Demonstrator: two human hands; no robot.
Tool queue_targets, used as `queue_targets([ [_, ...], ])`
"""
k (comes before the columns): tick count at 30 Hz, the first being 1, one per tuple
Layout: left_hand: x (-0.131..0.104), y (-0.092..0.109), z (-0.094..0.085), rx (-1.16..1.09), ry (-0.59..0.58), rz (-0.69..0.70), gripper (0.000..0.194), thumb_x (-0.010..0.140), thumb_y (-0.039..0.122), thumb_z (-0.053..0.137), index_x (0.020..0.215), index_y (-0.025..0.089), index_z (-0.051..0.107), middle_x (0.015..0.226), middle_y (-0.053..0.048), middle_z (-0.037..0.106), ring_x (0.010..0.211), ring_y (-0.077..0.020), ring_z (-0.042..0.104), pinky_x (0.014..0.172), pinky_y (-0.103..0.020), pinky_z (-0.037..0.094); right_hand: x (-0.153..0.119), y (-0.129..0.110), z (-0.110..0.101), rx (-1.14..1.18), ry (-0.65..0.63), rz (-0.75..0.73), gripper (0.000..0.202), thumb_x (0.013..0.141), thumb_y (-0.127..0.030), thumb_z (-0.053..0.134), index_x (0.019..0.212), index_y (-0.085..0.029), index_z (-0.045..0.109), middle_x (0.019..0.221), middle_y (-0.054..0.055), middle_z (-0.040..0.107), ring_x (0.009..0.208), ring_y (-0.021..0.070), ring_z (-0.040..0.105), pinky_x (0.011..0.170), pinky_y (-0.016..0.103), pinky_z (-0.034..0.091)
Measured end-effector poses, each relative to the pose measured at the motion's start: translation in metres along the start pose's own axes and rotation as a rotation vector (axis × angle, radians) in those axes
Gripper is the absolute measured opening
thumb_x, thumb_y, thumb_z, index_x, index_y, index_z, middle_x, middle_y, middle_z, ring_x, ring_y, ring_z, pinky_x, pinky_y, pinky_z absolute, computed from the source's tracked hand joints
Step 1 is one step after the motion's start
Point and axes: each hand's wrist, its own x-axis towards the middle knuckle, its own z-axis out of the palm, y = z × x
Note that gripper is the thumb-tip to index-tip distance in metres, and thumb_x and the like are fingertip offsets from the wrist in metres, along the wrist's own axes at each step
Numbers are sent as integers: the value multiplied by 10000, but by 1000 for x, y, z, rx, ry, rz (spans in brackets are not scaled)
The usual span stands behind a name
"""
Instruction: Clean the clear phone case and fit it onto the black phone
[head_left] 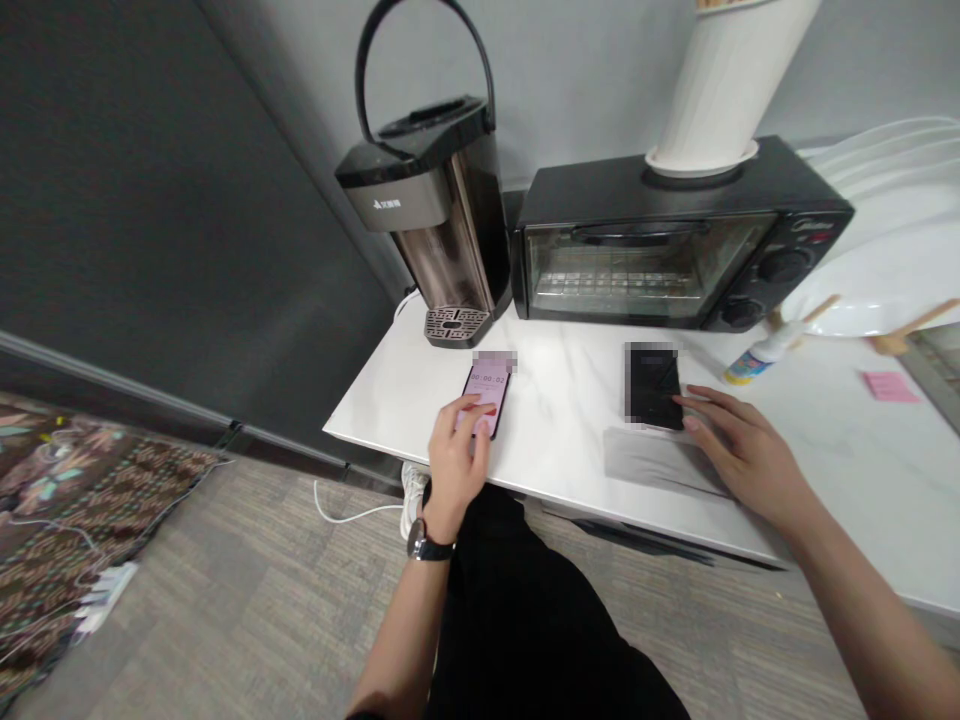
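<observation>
Pink phone (pixel 489 390) lies flat on the white desk (pixel 570 420), near its front left edge, just in front of the water boiler (pixel 439 215). Your left hand (pixel 457 465) rests over the phone's near end, fingers curled down, with a fingertip touching the lower part of the lit screen; its grip is loose and closes on nothing, the phone staying flat on the desk. You wear a wristwatch (pixel 426 545) on that arm.

Your right hand (pixel 739 450) lies open and flat on the desk well to the right, fingers stretched out, their tips touching the near right edge of a black phone (pixel 654 388). That grip is wide open and holds nothing. The black phone lies flat, its near end at the far edge of a grey sheet (pixel 652 460) that your right hand partly covers.

Behind both phones a black toaster oven (pixel 667 255) stands against the wall beside the boiler, with a white ribbed container (pixel 724 85) on top. To the right of the oven a small white bottle (pixel 761 355) lies on its side, and a pink sticky note pad (pixel 890 386) sits farther right.
</observation>
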Motion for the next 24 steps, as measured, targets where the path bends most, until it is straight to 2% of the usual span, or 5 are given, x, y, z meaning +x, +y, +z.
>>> queue_targets([
  [4, 7, 60, 39, -118, -336, 218, 338, 1111, 333, 480, 1389, 262, 659, 1404, -78, 662, 1266, -222, 657, 1116, -387, 548, -3, -4, -5, -21, 21, 36, 461, 1060, -557, 513, 1362, -266, 705, 1493, 106, 656, 1346, 356, 636, 1178, 566, 490],
  [8, 23, 93, 72, -32, -474, 242, 347, 1052, 399, 617, 1329, 204, 695, 1289, -102, 703, 1209, -301, 662, 1058, -473, 577, -19, -2, -21, -70, 6, 121, 417, 1015, -586, 585, 1239, -267, 735, 1250, 106, 752, 1021, 312, 735, 919, 501, 604],
  [14, 46, 94, 89, -218, -648, 195, 28, 957, 254, 758, 981, 239, 755, 1012, -23, 746, 947, -209, 704, 872, -339, 579, -34, 0, -33, -12, -60, 97, 262, 1018, -491, 601, 987, -279, 752, 956, 74, 759, 901, 284, 699, 799, 447, 580],
  [20, 57, 89, 95, -340, -740, 62, 210, 886, 204, 790, 1092, 244, 794, 897, 16, 773, 773, -156, 677, 739, -268, 499, -19, -10, -24, 96, -95, 63, 229, 979, -469, 665, 926, -262, 747, 957, 64, 761, 908, 265, 687, 832, 419, 540],
  [24, 58, 90, 89, -336, -714, 6, 116, 925, 299, 773, 867, 203, 803, 790, 9, 766, 727, -155, 666, 689, -258, 445, -17, -10, -23, 223, -116, 112, 320, 969, -533, 656, 844, -250, 737, 858, 49, 754, 804, 241, 676, 754, 383, 523],
])
